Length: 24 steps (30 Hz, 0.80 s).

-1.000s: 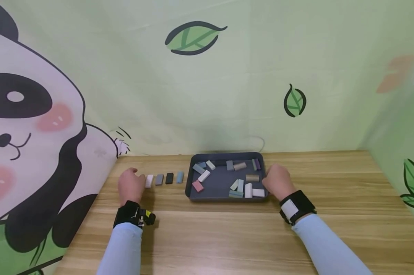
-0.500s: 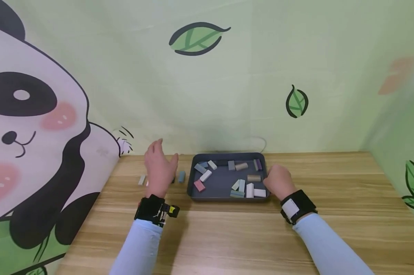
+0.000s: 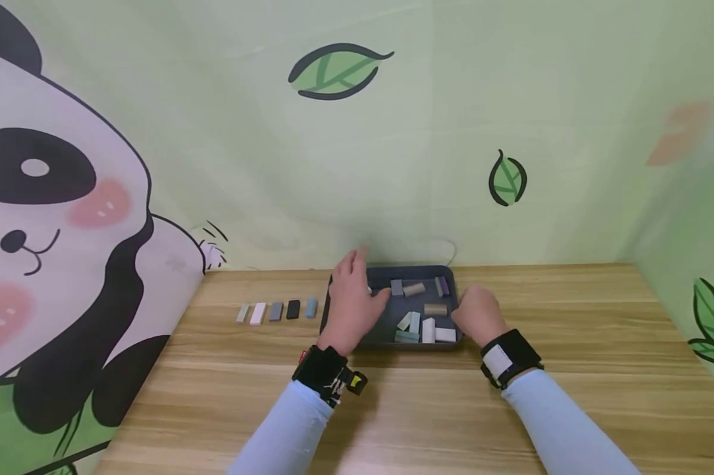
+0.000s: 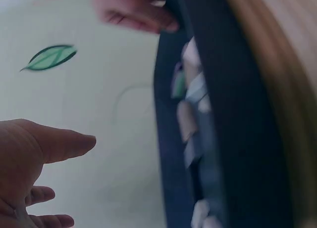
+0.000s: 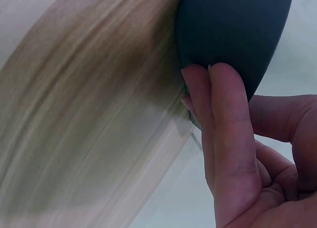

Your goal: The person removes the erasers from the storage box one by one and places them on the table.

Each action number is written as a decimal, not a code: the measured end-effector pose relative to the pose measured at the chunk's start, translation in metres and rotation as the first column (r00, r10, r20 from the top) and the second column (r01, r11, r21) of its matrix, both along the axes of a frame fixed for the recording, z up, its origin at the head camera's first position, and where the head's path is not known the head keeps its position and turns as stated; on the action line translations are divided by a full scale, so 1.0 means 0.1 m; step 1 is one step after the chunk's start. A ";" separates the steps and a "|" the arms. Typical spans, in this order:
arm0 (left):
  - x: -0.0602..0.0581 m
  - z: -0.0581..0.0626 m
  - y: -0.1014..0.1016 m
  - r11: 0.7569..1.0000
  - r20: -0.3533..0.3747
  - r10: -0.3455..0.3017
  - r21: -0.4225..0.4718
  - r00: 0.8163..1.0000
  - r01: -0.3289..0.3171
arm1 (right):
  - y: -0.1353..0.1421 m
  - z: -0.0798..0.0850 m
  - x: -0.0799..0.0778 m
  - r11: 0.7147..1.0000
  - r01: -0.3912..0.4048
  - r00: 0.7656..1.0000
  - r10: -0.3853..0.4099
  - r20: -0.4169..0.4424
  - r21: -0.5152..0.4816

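Left grip (image 3: pixel 353 305) wide, empty, above the tray (image 3: pixel 387 328) near surface's (image 3: pixel 440 409) far edge; right grip (image 3: pixel 481 315) pinching its end. Advise steadying there, lifting blocks (image 3: pixel 429 330) singly.

A person's right hand (image 5: pixel 235 159) grips the rounded side of a dark tray (image 5: pixel 230 30) | Fingers (image 5: pixel 229 104) press its outer wall, thumb (image 5: pixel 285 114) across the edge (its tip hidden behind the tray) | Wood-grained tabletop (image 5: pixel 89 119) spreads across the left | Pale backdrop (image 5: pixel 173 203) shows at the lower middle and upper right
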<state>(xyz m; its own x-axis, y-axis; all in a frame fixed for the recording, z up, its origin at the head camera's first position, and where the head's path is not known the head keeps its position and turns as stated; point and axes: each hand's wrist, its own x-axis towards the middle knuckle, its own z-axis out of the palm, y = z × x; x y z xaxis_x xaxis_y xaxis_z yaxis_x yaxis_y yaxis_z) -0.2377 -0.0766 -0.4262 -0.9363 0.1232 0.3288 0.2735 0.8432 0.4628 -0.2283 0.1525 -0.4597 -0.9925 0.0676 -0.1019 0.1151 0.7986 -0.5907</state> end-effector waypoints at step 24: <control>-0.05 -0.46 0.39 0.985 0.364 -0.079 -0.115 0.928 0.129 | 0.02 -0.03 -0.03 0.999 -0.003 1.000 0.003 0.003 0.036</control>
<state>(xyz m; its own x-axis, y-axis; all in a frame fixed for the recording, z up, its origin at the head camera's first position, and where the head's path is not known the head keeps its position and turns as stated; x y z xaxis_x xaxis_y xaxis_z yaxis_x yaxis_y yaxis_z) -0.2423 -0.0374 -0.4719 -0.9680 0.2458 -0.0507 0.2009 0.8801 0.4302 -0.2313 0.1540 -0.4626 -0.9925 0.0678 -0.1022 0.1138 0.8196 -0.5615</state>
